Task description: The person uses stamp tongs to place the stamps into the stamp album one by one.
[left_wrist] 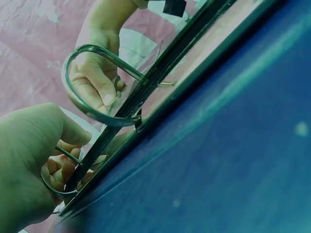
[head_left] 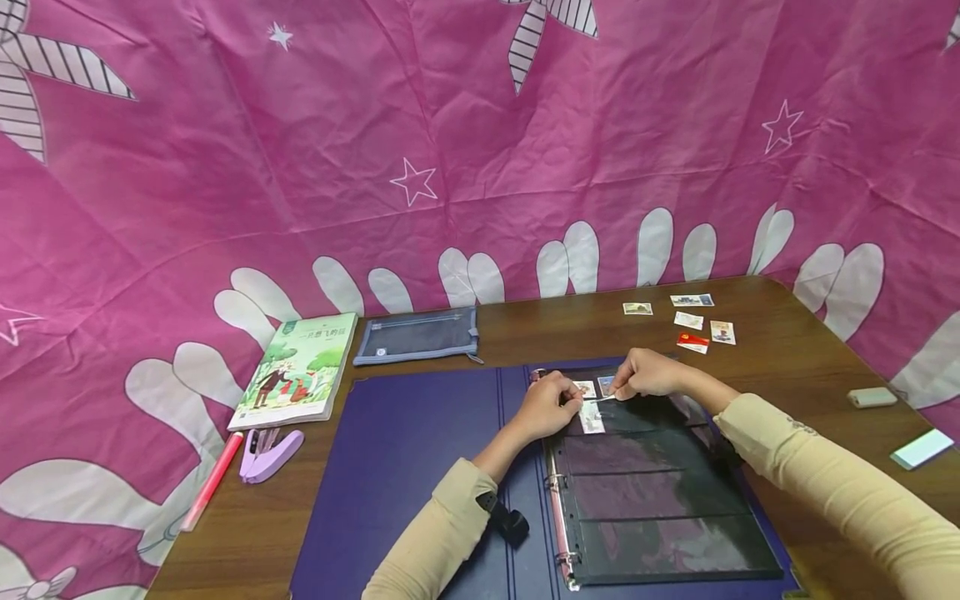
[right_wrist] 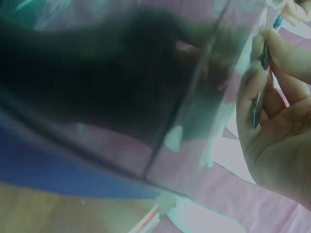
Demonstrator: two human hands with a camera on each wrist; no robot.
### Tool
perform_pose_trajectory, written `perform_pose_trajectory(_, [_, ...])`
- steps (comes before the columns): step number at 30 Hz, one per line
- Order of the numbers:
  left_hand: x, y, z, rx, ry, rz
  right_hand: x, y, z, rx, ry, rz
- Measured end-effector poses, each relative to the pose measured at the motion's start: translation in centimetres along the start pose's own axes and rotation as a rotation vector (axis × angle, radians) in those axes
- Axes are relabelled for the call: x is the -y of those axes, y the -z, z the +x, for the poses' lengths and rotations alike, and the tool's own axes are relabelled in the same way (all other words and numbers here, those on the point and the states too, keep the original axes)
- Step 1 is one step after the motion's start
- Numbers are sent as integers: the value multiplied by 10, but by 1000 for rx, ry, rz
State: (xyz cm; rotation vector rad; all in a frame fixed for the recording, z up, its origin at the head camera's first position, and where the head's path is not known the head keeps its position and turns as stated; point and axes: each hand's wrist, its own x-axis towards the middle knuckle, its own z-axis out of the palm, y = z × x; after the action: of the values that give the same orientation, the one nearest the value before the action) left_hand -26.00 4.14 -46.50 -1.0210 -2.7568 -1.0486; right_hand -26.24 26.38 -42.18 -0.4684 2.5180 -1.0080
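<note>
A ring-bound stamp album (head_left: pixel 420 450) lies open, its black page (head_left: pixel 667 492) crossed by clear pocket strips. My right hand (head_left: pixel 647 372) pinches a slim pair of metal tweezers (right_wrist: pixel 260 99) between thumb and fingers, the tips pointing left along a pocket edge. Just below the tips, a pale stamp (head_left: pixel 592 418) stands in the second strip. At that stamp's upper left, my left hand (head_left: pixel 551 404) has its thumb and forefinger together on the page's pocket edge. Two stamps (head_left: pixel 584 389) sit in the top strip. In the left wrist view, metal binder rings (left_wrist: pixel 73 87) partly cover both hands.
Several loose stamps (head_left: pixel 688 320) lie at the back right. An eraser-like white block (head_left: pixel 872 397) and a pale box (head_left: pixel 922 449) are at the right edge. To the left are a mesh zip pouch (head_left: pixel 420 335), a book (head_left: pixel 300 371), a purple stapler-like item (head_left: pixel 272 457) and a red stick (head_left: pixel 213 481).
</note>
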Motion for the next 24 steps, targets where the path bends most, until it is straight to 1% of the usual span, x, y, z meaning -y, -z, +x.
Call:
perform_pose_trajectory(6, [0, 1, 1, -4, -2, 12, 5, -2, 0, -70, -25, 13])
perform_pose_trajectory(12, [0, 1, 2, 4, 0, 13, 7, -5, 0, -126, -103, 24])
perform_pose_trajectory(17, [-2, 2, 2, 12, 17, 9, 8, -11, 1, -166, -137, 54])
perform_pose_trajectory(21, [-3, 2, 1, 7, 20, 15, 11, -15, -1, -159, -142, 59])
perform_pose_trajectory(24, [-3, 2, 0, 0, 16, 17, 12, -16, -1, -130, -119, 54])
